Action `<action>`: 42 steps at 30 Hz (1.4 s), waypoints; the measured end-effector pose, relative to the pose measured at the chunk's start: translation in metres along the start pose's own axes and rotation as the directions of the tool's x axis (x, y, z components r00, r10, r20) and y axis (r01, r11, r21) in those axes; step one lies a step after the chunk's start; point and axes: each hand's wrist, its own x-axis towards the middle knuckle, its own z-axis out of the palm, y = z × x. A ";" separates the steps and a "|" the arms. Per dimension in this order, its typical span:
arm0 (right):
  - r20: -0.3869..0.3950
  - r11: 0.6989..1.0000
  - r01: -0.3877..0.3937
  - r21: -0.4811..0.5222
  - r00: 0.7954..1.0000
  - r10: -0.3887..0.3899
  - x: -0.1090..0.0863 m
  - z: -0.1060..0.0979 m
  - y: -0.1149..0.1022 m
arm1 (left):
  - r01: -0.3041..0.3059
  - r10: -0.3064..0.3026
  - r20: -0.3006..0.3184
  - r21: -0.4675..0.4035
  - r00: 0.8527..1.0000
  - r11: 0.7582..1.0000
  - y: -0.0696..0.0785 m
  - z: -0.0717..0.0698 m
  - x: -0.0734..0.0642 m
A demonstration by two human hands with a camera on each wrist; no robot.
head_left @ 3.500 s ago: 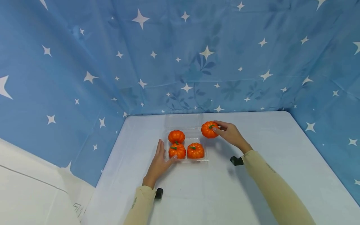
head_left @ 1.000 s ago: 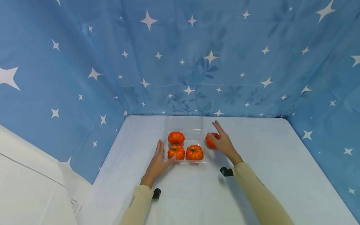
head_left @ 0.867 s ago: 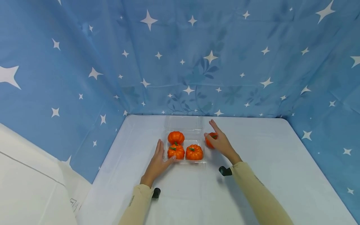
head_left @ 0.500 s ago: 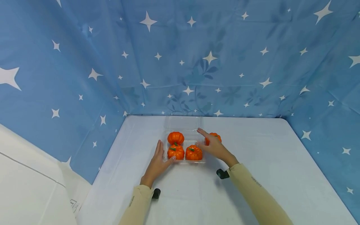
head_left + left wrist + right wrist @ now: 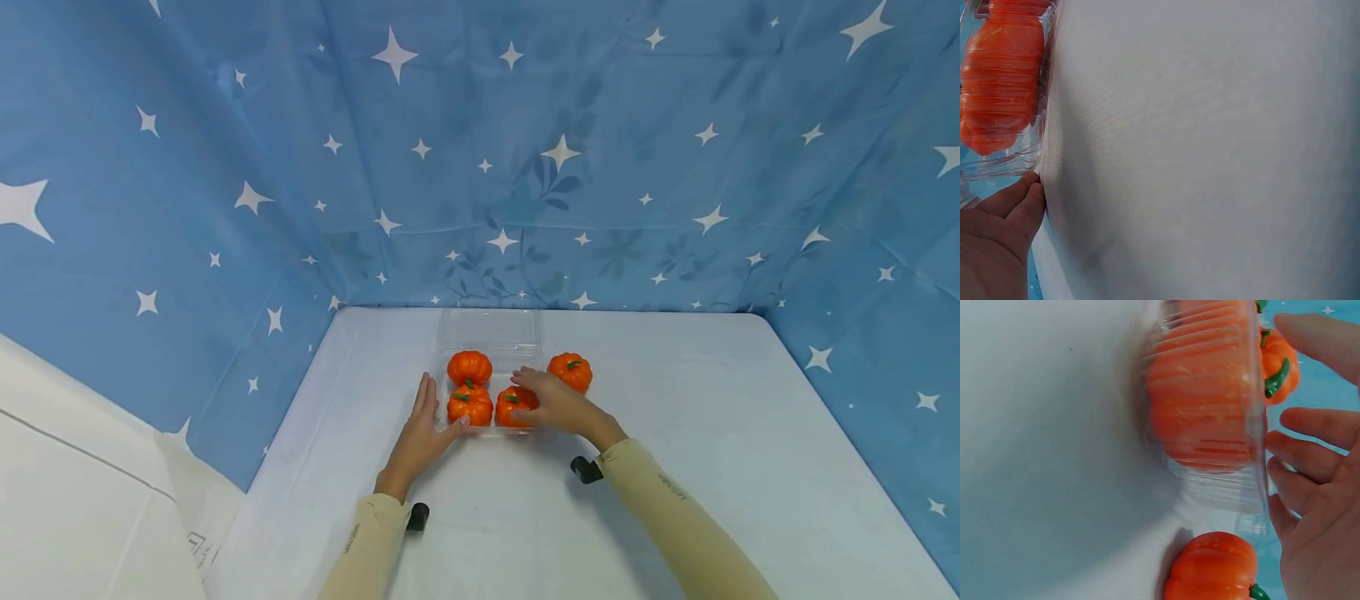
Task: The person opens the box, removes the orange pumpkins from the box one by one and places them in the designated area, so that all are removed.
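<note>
A clear plastic clamshell box point(image 5: 491, 431) holds three toy pumpkins: one at back left point(image 5: 470, 366), one at front left point(image 5: 470, 407), one at front right point(image 5: 510, 402). My left hand point(image 5: 417, 440) lies along the box's left side, fingers straight, thumb at the front rim. In the left wrist view its fingertips point(image 5: 1030, 182) come right up to the clear wall. Over the front-right pumpkin reaches my right hand point(image 5: 558, 407), thumb and fingers spread apart. From the right wrist, its fingers point(image 5: 1300, 453) show at the box's rim.
On the table right of the box sits another orange pumpkin point(image 5: 573, 369) with a green stem. The box's clear lid point(image 5: 489, 327) lies folded back behind it. White table point(image 5: 675, 383); a blue star-patterned curtain point(image 5: 480, 192) hangs along its back and sides.
My right hand, which held a pumpkin, has set it down right of the box, let go and moved left over the front-right pumpkin. The left hand has stayed at the box's left side.
</note>
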 end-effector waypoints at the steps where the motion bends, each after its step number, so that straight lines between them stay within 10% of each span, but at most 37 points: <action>1: 0.012 1.000 -0.015 -0.002 1.000 0.015 0.000 0.001 0.000 | -0.001 0.001 0.001 -0.002 1.000 1.000 0.000 0.000 0.000; 20: -0.012 0.998 -0.019 0.056 1.000 0.020 0.002 0.007 0.000 | -0.007 0.007 -0.017 -0.009 1.000 1.000 0.003 -0.001 0.000; 42: -0.258 0.979 0.001 0.204 0.965 0.053 -0.006 0.001 -0.010 | -0.009 0.010 0.002 -0.002 1.000 1.000 0.002 -0.004 0.000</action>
